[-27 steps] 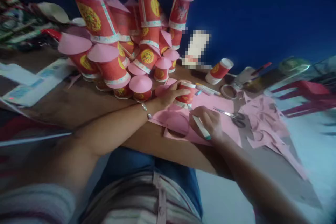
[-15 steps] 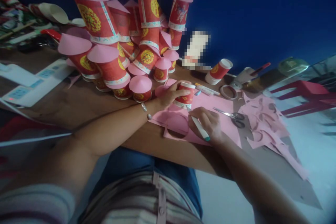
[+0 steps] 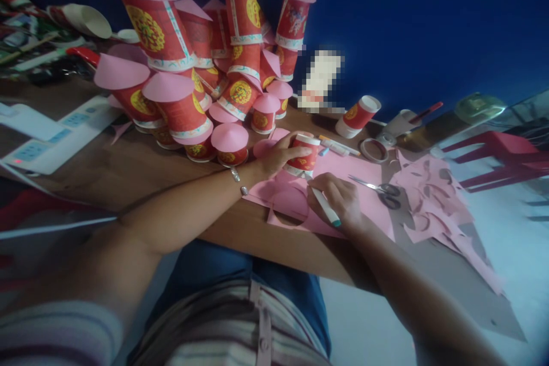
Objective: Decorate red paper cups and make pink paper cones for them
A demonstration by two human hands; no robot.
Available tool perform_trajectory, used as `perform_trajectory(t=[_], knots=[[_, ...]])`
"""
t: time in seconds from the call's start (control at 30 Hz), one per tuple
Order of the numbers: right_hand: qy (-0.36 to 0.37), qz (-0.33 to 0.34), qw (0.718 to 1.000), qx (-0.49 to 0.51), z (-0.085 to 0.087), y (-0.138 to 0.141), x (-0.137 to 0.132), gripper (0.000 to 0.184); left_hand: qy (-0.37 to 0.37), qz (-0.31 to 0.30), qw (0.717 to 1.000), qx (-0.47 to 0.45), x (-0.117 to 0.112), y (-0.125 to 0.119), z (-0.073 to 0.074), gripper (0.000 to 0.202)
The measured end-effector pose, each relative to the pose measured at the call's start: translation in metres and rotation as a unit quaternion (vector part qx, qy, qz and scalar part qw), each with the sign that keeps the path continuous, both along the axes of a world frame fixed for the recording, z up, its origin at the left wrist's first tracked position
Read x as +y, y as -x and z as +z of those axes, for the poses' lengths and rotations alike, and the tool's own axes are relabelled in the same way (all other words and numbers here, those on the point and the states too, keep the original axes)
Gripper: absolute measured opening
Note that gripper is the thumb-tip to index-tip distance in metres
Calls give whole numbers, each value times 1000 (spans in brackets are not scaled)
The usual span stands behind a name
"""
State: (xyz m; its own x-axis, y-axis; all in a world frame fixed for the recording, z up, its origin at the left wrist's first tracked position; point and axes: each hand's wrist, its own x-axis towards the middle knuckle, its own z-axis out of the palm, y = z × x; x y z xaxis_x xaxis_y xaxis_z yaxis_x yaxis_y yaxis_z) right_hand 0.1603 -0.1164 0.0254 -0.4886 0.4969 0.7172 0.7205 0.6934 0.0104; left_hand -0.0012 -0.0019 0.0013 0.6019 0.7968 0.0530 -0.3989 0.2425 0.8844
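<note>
My left hand is wrapped round a red paper cup with a white band at each end. The cup stands on a pink paper sheet. In my right hand is a white marker pen with a green end, its tip down by the cup's lower edge. Just below the cup lie round pink paper pieces, partly overlapping. Scissors rest on the sheet to the right of my right hand.
Red cups with pink paper cones are stacked at the back left. A power strip lies left; cut paper scraps lie right. Behind the sheet are a tape roll and stacked cups. A red stool stands beyond.
The marker pen in my right hand has shifted slightly, its green end a little higher and further left. My left hand and the cup stay almost where they were.
</note>
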Motion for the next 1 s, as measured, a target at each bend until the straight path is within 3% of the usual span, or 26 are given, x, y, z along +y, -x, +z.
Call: perform_trajectory(t=[1.0], knots=[[2,-23,1000,0,-3,-2,0,16,0,8,1000,12,-1,0,1,51]])
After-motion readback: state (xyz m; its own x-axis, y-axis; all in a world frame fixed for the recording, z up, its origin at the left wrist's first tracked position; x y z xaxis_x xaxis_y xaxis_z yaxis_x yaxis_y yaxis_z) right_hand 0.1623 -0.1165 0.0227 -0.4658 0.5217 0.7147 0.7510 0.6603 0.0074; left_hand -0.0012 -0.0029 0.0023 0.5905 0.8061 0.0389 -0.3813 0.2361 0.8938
